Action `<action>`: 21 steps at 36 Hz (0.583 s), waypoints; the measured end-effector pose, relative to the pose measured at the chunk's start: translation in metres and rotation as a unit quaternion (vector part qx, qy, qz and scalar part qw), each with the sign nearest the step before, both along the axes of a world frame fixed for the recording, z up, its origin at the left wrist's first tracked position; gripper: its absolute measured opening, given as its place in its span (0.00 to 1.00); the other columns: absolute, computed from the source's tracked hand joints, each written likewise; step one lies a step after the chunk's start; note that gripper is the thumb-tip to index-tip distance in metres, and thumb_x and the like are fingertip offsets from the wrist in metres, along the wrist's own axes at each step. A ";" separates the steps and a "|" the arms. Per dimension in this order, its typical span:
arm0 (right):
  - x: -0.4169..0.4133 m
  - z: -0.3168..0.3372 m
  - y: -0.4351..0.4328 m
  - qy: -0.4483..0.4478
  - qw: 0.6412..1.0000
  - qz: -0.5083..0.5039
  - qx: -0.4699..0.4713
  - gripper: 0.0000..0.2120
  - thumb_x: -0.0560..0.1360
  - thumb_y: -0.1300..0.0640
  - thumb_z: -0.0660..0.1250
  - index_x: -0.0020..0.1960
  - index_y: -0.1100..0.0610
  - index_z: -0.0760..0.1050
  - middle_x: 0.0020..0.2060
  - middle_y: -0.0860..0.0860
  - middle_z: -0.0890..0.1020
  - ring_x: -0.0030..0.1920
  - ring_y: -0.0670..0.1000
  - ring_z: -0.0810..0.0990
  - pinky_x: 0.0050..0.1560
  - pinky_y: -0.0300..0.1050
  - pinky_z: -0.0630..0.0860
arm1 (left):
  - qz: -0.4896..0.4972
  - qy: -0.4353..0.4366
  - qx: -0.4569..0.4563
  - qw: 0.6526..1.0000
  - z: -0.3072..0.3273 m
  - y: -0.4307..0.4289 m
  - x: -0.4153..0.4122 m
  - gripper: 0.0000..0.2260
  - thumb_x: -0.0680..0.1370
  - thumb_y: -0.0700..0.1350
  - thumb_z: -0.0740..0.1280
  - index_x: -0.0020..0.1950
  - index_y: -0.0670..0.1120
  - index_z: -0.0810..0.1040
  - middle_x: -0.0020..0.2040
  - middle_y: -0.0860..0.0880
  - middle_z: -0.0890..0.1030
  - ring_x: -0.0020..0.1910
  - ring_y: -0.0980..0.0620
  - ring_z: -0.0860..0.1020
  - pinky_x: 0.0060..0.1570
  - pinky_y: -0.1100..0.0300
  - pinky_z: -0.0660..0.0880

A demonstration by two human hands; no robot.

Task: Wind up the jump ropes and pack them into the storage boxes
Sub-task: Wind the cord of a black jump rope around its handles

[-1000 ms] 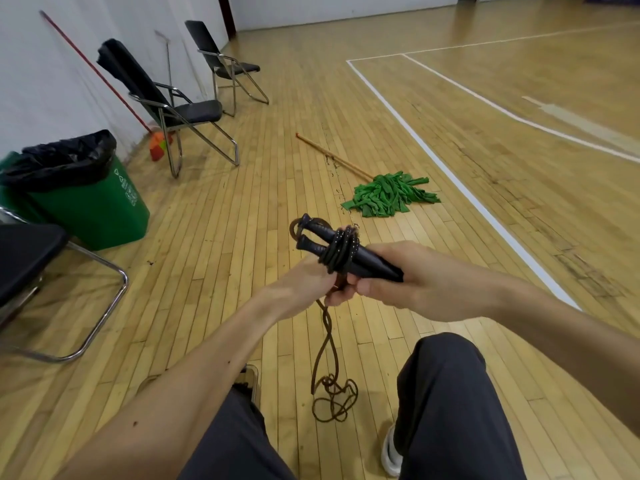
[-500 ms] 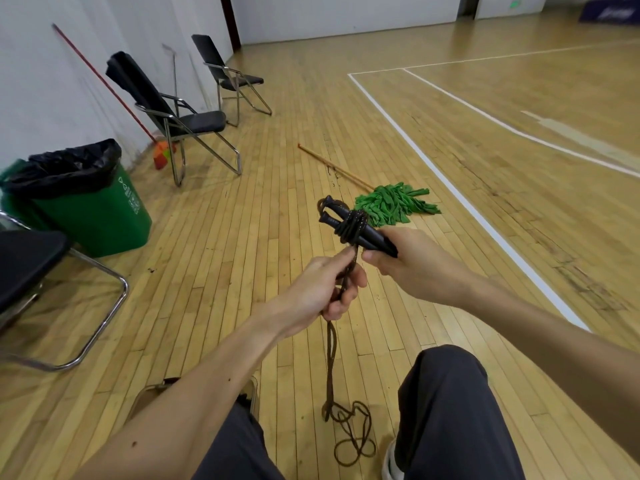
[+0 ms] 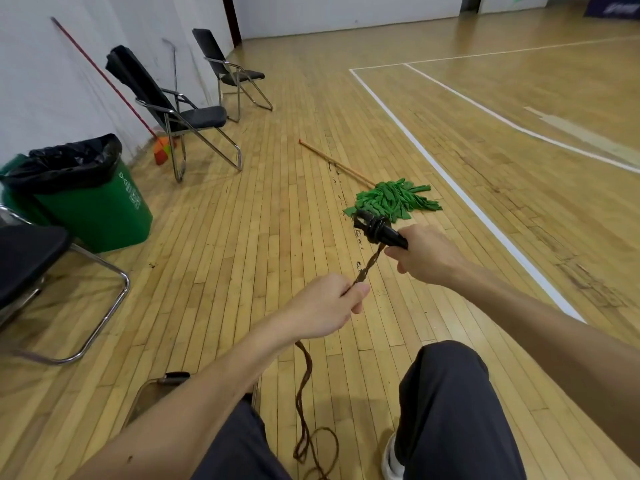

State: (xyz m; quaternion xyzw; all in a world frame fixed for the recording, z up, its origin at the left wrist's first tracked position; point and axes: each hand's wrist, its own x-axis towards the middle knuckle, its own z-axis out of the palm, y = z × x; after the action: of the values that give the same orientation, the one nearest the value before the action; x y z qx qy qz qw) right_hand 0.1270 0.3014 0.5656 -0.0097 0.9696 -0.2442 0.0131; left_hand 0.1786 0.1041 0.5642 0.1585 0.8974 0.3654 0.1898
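My right hand (image 3: 426,254) grips the two black jump rope handles (image 3: 381,232), held together with a few turns of dark rope wound round them. A short stretch of doubled brown rope (image 3: 369,266) runs taut from the handles down to my left hand (image 3: 332,304), which pinches it. Below my left hand the loose rope (image 3: 304,386) hangs between my knees and ends in a tangle on the floor. No storage box is in view.
A green mop (image 3: 393,199) with a wooden stick lies on the wooden floor just beyond my hands. A green bin (image 3: 100,209) with a black bag stands at the left. Folding chairs (image 3: 187,116) line the left wall, one at the left edge.
My right hand has carried the handles away and to the right. My left hand has slid down the rope, so a taut stretch now shows between the hands.
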 end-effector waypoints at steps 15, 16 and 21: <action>0.009 -0.013 -0.006 -0.287 0.954 0.085 -0.030 0.09 0.81 0.57 0.66 0.57 0.62 0.75 0.32 0.53 0.85 0.25 0.46 0.74 0.24 0.37 0.69 | -0.103 0.326 -0.316 0.885 0.050 -0.021 -0.017 0.17 0.82 0.60 0.58 0.52 0.49 0.78 0.34 0.54 0.75 0.31 0.58 0.73 0.32 0.65 0.70; 0.011 -0.012 -0.009 -0.291 0.951 0.098 -0.027 0.08 0.81 0.57 0.66 0.57 0.61 0.75 0.32 0.53 0.84 0.25 0.46 0.74 0.24 0.37 0.69 | -0.101 0.336 -0.318 0.881 0.054 -0.023 -0.020 0.17 0.81 0.61 0.58 0.52 0.50 0.78 0.34 0.55 0.74 0.31 0.59 0.72 0.31 0.66 0.68; 0.026 0.001 -0.023 -0.324 0.933 0.158 -0.001 0.09 0.81 0.55 0.67 0.56 0.60 0.75 0.32 0.52 0.84 0.26 0.46 0.76 0.24 0.36 0.68 | -0.092 0.389 -0.302 0.865 0.065 -0.037 -0.035 0.21 0.76 0.67 0.60 0.48 0.51 0.79 0.34 0.55 0.76 0.30 0.60 0.71 0.30 0.67 0.64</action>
State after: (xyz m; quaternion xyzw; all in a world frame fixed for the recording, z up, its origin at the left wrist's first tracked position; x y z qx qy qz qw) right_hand 0.1532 0.2788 0.5663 -0.0832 0.8981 -0.2301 0.3654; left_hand 0.1441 0.0673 0.6291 0.3043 0.9463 -0.0343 -0.1032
